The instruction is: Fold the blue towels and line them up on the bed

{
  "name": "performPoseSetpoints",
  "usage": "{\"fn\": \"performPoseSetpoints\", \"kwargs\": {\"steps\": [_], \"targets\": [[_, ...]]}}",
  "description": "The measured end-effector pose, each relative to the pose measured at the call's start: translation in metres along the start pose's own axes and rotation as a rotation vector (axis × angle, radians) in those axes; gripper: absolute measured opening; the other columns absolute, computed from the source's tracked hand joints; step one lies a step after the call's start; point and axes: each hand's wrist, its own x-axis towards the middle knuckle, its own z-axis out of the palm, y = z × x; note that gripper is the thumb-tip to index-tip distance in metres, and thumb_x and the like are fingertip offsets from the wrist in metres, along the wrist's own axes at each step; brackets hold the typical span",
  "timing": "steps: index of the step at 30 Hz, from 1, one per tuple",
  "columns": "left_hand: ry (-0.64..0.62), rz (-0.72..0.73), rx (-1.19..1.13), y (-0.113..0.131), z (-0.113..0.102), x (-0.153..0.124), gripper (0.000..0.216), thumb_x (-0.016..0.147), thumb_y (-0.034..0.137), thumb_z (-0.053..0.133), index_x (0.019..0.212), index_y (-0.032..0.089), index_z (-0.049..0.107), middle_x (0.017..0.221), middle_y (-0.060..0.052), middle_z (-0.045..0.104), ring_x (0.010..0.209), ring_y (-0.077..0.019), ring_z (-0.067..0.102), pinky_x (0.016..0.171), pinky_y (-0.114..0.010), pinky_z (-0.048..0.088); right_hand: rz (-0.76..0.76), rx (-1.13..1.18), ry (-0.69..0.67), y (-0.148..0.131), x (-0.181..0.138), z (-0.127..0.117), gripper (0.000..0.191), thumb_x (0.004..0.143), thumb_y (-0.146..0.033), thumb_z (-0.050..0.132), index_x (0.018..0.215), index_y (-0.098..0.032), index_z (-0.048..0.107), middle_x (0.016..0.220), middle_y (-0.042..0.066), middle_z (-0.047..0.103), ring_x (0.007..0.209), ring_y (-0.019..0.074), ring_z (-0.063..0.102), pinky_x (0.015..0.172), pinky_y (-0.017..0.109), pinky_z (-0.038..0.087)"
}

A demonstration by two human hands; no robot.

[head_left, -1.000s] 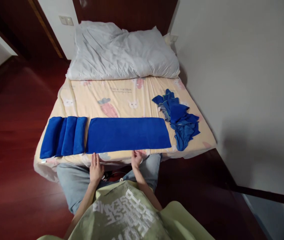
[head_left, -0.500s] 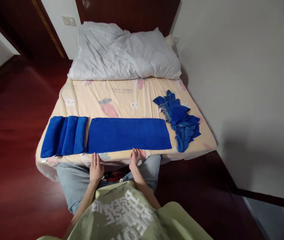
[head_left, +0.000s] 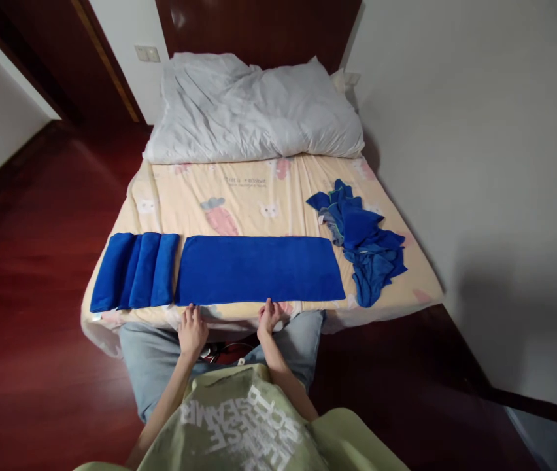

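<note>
A long blue towel (head_left: pixel 259 269) lies flat and folded into a strip across the near edge of the bed (head_left: pixel 259 196). My left hand (head_left: pixel 193 330) rests at the bed's edge just below the towel's near left corner, fingers stretched out, holding nothing. My right hand (head_left: pixel 269 316) sits at the towel's near edge around its middle, fingertips touching the hem, fingers loosely apart. Several folded blue towels (head_left: pixel 135 271) lie side by side to the left of the strip.
A crumpled heap of blue cloths (head_left: pixel 364 245) lies at the right side of the bed. A white pillow or duvet (head_left: pixel 253 111) fills the head end. A wall runs close along the right; dark wooden floor (head_left: pixel 33 261) surrounds the bed.
Both hands have shifted slightly forward toward the towel's near edge; the camera view has drifted a little. The towel and other cloths have not moved.
</note>
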Motion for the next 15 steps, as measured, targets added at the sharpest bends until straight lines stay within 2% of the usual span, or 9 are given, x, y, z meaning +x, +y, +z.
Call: {"fn": "performPoseSetpoints", "kwargs": {"steps": [2, 4, 8, 11, 15], "targets": [[-0.093, -0.041, 0.079, 0.013, -0.02, 0.032, 0.035, 0.095, 0.019, 0.044, 0.117, 0.01, 0.069, 0.122, -0.023, 0.067, 0.121, -0.0376, 0.061, 0.094, -0.047, 0.055, -0.004, -0.04, -0.058, 0.001, -0.001, -0.003, 0.05, 0.082, -0.07, 0.065, 0.077, -0.026, 0.042, 0.049, -0.01, 0.049, 0.036, 0.0084, 0.037, 0.037, 0.022, 0.026], [-0.164, 0.003, 0.121, 0.033, -0.041, 0.072, 0.031, 0.097, 0.021, 0.043, 0.108, 0.013, 0.071, 0.108, -0.019, 0.07, 0.113, -0.0336, 0.066, 0.095, -0.044, 0.053, -0.012, -0.079, -0.108, 0.002, -0.001, -0.006, 0.05, 0.082, -0.071, 0.064, 0.075, -0.026, 0.042, 0.049, -0.009, 0.052, 0.033, 0.009, 0.036, 0.036, 0.025, 0.024], [-0.374, 0.183, 0.085, 0.094, -0.066, 0.161, 0.037, 0.104, 0.027, 0.038, 0.117, 0.017, 0.071, 0.113, -0.016, 0.073, 0.104, -0.0279, 0.071, 0.088, -0.036, 0.053, -0.03, -0.118, -0.129, 0.002, 0.001, -0.008, 0.056, 0.078, -0.077, 0.064, 0.069, -0.026, 0.044, 0.047, -0.006, 0.055, 0.031, 0.0113, 0.04, 0.035, 0.026, 0.026], [-0.426, 0.236, 0.067, 0.15, -0.061, 0.223, 0.039, 0.105, 0.034, 0.041, 0.13, 0.023, 0.068, 0.119, -0.014, 0.073, 0.11, -0.0275, 0.071, 0.09, -0.034, 0.053, 0.004, -0.116, -0.123, 0.001, 0.003, -0.008, 0.062, 0.072, -0.083, 0.066, 0.064, -0.025, 0.043, 0.043, -0.003, 0.055, 0.028, 0.0115, 0.038, 0.033, 0.026, 0.024], [-0.511, 0.269, 0.063, 0.214, -0.035, 0.286, 0.041, 0.104, 0.036, 0.043, 0.136, 0.022, 0.065, 0.129, -0.015, 0.07, 0.119, -0.0282, 0.068, 0.096, -0.035, 0.053, 0.023, -0.126, -0.16, -0.003, 0.003, -0.011, 0.062, 0.072, -0.083, 0.066, 0.068, -0.022, 0.05, 0.041, -0.003, 0.054, 0.027, 0.0121, 0.039, 0.034, 0.025, 0.027]]}}
